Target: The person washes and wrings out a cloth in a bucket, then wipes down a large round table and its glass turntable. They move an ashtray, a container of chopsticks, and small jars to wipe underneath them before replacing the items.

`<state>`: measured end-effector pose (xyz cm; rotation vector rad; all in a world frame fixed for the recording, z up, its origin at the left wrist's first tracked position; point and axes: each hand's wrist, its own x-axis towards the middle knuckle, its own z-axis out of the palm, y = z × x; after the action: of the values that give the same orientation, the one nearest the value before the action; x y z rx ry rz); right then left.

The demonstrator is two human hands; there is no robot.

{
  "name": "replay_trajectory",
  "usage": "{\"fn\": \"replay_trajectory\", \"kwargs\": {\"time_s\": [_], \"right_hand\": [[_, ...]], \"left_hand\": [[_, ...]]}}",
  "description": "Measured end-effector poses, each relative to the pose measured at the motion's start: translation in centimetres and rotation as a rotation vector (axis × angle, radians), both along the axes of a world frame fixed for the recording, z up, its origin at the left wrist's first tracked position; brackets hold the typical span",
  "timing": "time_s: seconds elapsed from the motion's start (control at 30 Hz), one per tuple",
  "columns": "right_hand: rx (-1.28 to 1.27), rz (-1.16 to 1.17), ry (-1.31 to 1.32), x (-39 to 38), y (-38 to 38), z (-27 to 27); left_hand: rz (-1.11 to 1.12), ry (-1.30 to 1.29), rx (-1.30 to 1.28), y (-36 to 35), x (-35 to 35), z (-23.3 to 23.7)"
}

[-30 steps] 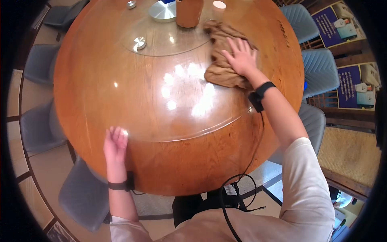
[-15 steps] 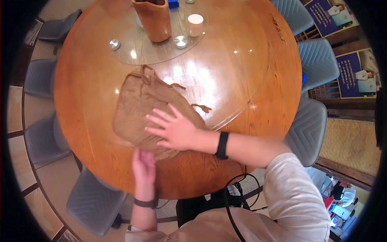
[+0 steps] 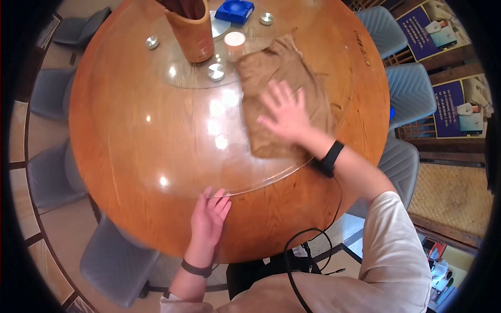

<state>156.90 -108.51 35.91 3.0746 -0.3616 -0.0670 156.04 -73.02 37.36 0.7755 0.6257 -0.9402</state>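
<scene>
A brown cloth bag point(image 3: 292, 62) lies flat on the right part of a round glass turntable point(image 3: 198, 156). My right hand point(image 3: 286, 110), fingers spread, rests palm down on the middle of the bag. At the turntable's front edge is my left hand point(image 3: 210, 216), its palm turned up and its fingers apart, with the fingertips touching the glass rim. Beneath the glass is the round wooden table point(image 3: 271, 229).
On the turntable's far side stand a brown cylindrical container point(image 3: 197, 44), a blue ashtray point(image 3: 235, 10) and a white-topped round candle or cup point(image 3: 235, 41). Grey chairs point(image 3: 409, 94) surround the table. A black cable point(image 3: 288, 261) hangs near my body.
My right hand and the bag have moved right and away from me. My left hand has shifted right along the glass rim. The ashtray now shows more fully.
</scene>
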Motion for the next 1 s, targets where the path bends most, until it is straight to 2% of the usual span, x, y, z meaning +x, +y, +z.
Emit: {"fn": "replay_trajectory", "kwargs": {"time_s": [0.17,0.3,0.4,0.43,0.53,0.6,0.63,0.73,0.83,0.9,1.0], "right_hand": [[0.219,0.33,-0.007,-2.5,8.8,1.8],[0.338,0.534,-0.006,-2.7,6.7,2.0],[0.233,0.423,0.041,-1.1,0.4,3.0],[0.19,0.312,0.009,-0.5,-2.3,2.9],[0.073,-0.072,-0.066,2.6,-11.3,0.2],[0.04,-0.23,-0.088,4.3,-11.5,0.4],[0.026,-0.311,-0.094,5.0,-11.1,0.5],[0.016,-0.175,-0.013,4.7,-5.0,0.7],[0.109,0.125,0.005,2.0,3.1,1.3],[0.209,0.321,0.017,-0.3,7.8,1.8],[0.316,0.518,0.043,-2.2,11.5,2.1]], "left_hand": [[0.142,-0.176,0.228,1.9,2.7,-2.3],[0.167,-0.259,0.391,6.1,7.9,-3.9],[0.371,-0.202,0.354,8.3,11.3,-4.8],[0.437,-0.196,0.339,8.6,11.6,-4.5],[0.374,-0.17,0.257,6.3,9.7,-1.3],[0.218,-0.095,0.084,5.1,6.7,-1.2],[0.166,-0.039,0.135,3.4,4.7,0.1],[-0.008,0.057,0.003,0.2,-0.6,0.5],[-0.011,0.092,0.032,-2.9,-2.6,2.1],[0.013,0.01,0.048,-3.1,-2.7,0.6],[0.076,-0.135,0.142,1.7,-0.8,-4.0]]}}
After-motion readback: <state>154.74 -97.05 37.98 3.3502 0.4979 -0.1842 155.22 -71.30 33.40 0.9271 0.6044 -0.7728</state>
